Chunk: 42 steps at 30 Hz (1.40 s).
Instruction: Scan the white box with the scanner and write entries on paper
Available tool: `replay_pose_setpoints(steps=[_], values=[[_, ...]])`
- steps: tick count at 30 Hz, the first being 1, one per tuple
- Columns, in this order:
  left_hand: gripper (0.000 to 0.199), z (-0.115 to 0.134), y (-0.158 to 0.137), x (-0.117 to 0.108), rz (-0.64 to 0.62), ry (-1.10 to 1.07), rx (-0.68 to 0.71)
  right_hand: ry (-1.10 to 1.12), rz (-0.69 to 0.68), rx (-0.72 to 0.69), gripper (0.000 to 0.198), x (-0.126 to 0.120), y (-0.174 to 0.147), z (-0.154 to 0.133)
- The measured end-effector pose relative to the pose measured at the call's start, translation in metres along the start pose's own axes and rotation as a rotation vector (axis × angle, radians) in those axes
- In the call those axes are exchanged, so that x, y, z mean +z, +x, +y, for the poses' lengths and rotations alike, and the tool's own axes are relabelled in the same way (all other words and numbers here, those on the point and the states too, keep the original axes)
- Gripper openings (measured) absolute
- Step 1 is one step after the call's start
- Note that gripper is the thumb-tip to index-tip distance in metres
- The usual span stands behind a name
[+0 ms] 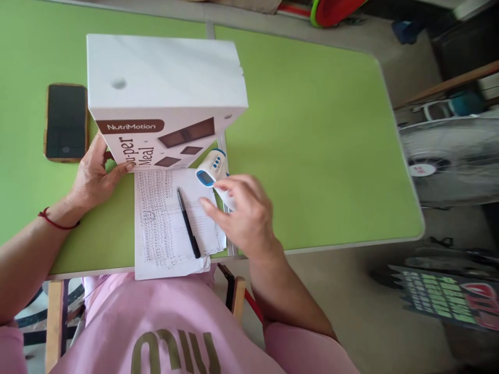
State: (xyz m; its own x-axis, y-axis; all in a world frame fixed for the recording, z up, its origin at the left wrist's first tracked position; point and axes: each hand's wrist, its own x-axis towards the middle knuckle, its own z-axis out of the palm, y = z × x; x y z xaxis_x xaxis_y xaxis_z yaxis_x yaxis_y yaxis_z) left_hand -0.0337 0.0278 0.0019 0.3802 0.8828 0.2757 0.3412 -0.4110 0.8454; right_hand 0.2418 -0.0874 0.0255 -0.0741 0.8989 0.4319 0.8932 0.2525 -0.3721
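Smooth tabletop [319, 150]; hands [95, 176] at boxy carton [167, 96], rounded thermometer [212, 166].

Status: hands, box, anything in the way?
Left hand holds box by its lower corner. Right hand open at thermometer, contact unclear. Pen on papers, just in front of box.

A dark-screened phone [66, 122] lies on the green table [319, 150], a fan [448, 163] beyond.

A big, closed, white and brown box [167, 78] stands upright on the green worktop [315, 156], and a small white gadget [213, 165] with blue edges sits just beside the box's bottom right corner.
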Motion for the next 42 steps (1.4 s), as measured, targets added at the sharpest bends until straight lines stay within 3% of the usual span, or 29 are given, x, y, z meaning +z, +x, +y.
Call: replay_pose_setpoints(steps=[3,5,8,11,17,19,22,25,28,34,42], values=[[0.05,-0.003,-0.003,-0.002,-0.038,-0.087,-0.006,0.09,-0.262,-0.041,0.023,0.009,-0.009,-0.023],[0.054,-0.004,-0.005,-0.003,-0.049,-0.147,0.0,0.05,-0.347,-0.029,0.023,0.015,-0.013,-0.031],[0.059,0.0,-0.008,-0.003,0.001,-0.098,-0.068,0.002,-0.332,-0.066,0.031,0.017,-0.013,-0.029],[0.033,0.008,-0.009,-0.006,0.017,0.117,-0.205,0.176,-0.25,-0.104,0.034,0.01,-0.009,-0.019],[0.041,0.021,-0.011,-0.006,-0.264,0.528,-0.279,0.78,-0.306,0.078,0.047,0.006,-0.015,-0.004],[0.048,0.025,-0.013,-0.004,-0.309,0.678,-0.298,0.836,-0.246,0.138,0.036,0.009,-0.017,-0.004],[0.058,0.03,-0.016,0.0,-0.371,0.817,-0.305,0.841,-0.244,0.17,0.015,0.012,-0.012,-0.008],[0.062,0.032,-0.017,0.003,-0.431,0.857,-0.344,0.822,-0.315,0.162,0.027,0.016,-0.004,-0.013],[0.062,0.03,-0.016,0.004,-0.433,0.882,-0.34,0.738,-0.244,0.226,0.019,0.024,0.0,-0.019],[0.063,0.029,-0.017,0.004,-0.436,0.934,-0.278,0.57,-0.078,0.204,0.006,0.036,-0.009,-0.025],[0.062,0.035,-0.017,0.004,-0.388,0.857,-0.275,0.495,-0.092,0.132,0.01,0.036,-0.011,-0.022]])
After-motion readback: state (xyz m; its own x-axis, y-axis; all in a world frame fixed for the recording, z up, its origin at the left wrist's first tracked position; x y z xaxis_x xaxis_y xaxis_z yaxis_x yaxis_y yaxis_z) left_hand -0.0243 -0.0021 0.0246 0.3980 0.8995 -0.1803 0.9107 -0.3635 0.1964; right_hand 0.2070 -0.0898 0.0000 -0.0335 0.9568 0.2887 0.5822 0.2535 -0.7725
